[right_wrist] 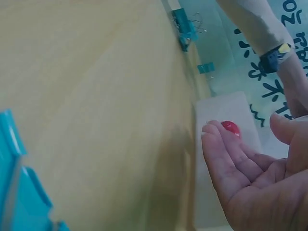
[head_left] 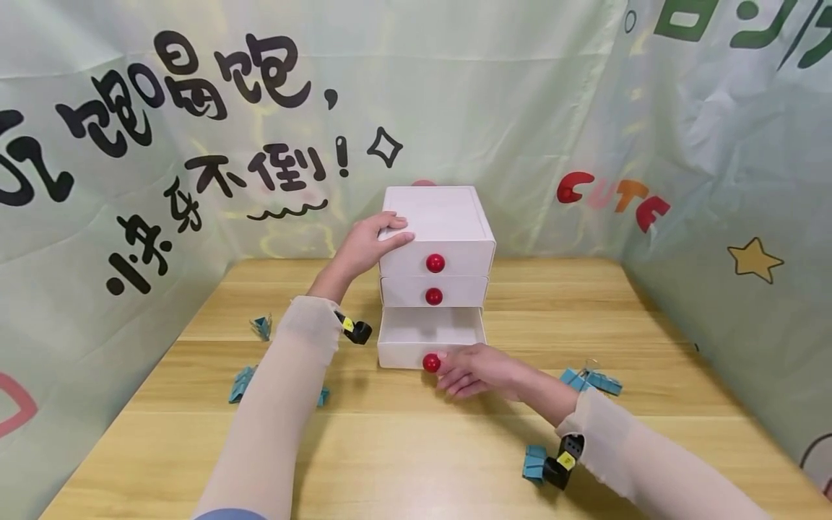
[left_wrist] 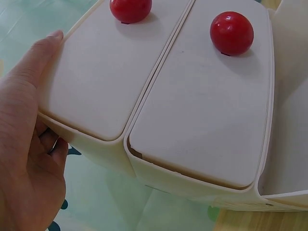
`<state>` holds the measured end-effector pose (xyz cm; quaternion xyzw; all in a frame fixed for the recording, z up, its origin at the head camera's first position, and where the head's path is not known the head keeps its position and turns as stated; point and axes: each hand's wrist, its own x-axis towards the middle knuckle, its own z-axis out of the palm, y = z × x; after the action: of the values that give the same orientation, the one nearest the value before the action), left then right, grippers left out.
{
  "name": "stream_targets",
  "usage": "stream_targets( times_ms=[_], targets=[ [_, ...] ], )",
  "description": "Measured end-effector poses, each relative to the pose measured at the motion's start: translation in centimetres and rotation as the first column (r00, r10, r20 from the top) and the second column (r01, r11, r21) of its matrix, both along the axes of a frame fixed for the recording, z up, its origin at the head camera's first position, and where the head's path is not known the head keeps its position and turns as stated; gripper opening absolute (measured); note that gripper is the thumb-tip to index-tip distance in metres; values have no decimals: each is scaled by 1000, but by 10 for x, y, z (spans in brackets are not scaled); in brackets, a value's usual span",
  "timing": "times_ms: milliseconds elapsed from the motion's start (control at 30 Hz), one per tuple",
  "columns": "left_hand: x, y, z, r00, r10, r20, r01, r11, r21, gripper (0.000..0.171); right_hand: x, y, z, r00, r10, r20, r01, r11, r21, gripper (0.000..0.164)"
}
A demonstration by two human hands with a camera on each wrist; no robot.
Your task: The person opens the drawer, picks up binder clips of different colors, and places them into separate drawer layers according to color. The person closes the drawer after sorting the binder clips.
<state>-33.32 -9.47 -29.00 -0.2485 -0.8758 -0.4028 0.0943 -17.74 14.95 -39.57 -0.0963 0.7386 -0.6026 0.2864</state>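
head view: the left hand (head_left: 364, 247) grips the box (head_left: 432, 217); the bottom drawer (head_left: 401, 355) stands open, its knob (head_left: 432, 362) by the right hand (head_left: 482, 370). working the drawer seems the step; the next move calls for steady bracing. left wrist: thumb and fingers clasp the box's edge. right wrist: fingers extended, knob partly behind them, contact unclear.

creased pale green cloth walls (head_left: 494, 108), black lettering (head_left: 286, 169), yellow star (head_left: 755, 260); light wood-grain table (head_left: 403, 455) with plank seams.

Upright white cabinet (head_left: 448, 279) with red knobs (head_left: 435, 263), bottom drawer (head_left: 399, 355) open
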Motion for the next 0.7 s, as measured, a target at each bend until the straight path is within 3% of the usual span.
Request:
stream_targets(
  times_ms=[233,433,700],
  targets=[
    [-1,0,-1,1000,3,-2,-3,1000,-5,53,-1,15,15,994,36,-104,-31,998,50,36],
    [0,0,0,1000,4,10,-4,1000,11,52,0,30,25,985,86,-150,-74,994,80,39],
    [1,-1,1,1000,5,20,-5,1000,11,52,8,49,28,952,197,-236,-164,975,150,39]
  ],
)
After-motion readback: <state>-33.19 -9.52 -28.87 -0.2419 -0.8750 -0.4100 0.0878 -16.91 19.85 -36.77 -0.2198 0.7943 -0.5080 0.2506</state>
